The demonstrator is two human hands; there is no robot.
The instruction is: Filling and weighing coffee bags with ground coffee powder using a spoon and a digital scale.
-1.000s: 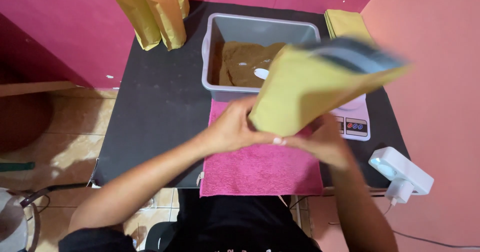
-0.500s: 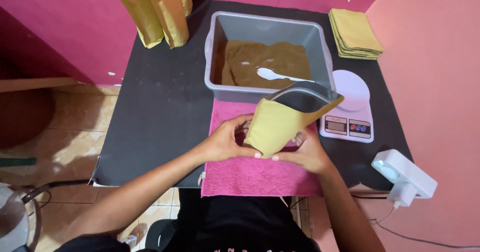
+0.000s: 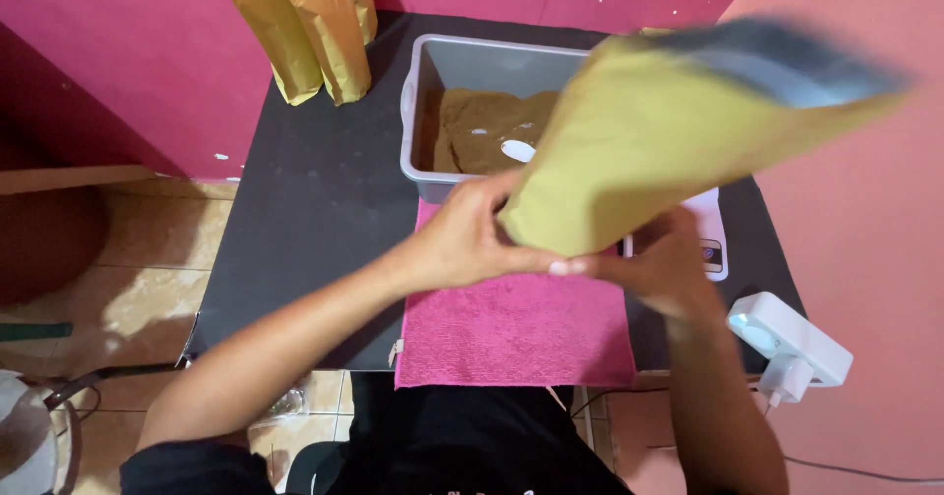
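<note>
Item: black garment of the person (image 3: pixel 462 446), showing at the lower centre of the frame, nearest the camera.

Item: pink towel (image 3: pixel 516 328), lying flat on the near edge of the black counter (image 3: pixel 305 220), just above the garment in the frame.

Item: left hand (image 3: pixel 467 239), hovering over the towel at mid-frame; its grip is closing around the lower corner of the yellow pouch (image 3: pixel 659 131), thumb and fingers pinching the edge.

Item: right hand (image 3: pixel 669 264), sitting just right of the left hand; its grip is pressing on the underside of the same corner, though the pouch is hiding most of the fingers.

Item: yellow pouch, being held above the counter, tilting up toward the upper right of the frame, its grey mouth blurring there.

Item: white scale (image 3: pixel 710 239), lying on the counter behind the right hand, mostly hidden by the pouch.

Item: white device with a plug (image 3: pixel 787 343), sitting at the counter's right edge, lower right of the frame.

Item: grey tub (image 3: pixel 442 72), standing beyond the towel at upper centre, holding brown powder (image 3: pixel 482 126) with a white scoop (image 3: pixel 518 150) lying in it.

Item: tall golden bags (image 3: pixel 300 23), leaning against the magenta wall (image 3: pixel 128 62) at the upper left, farthest off.
</note>
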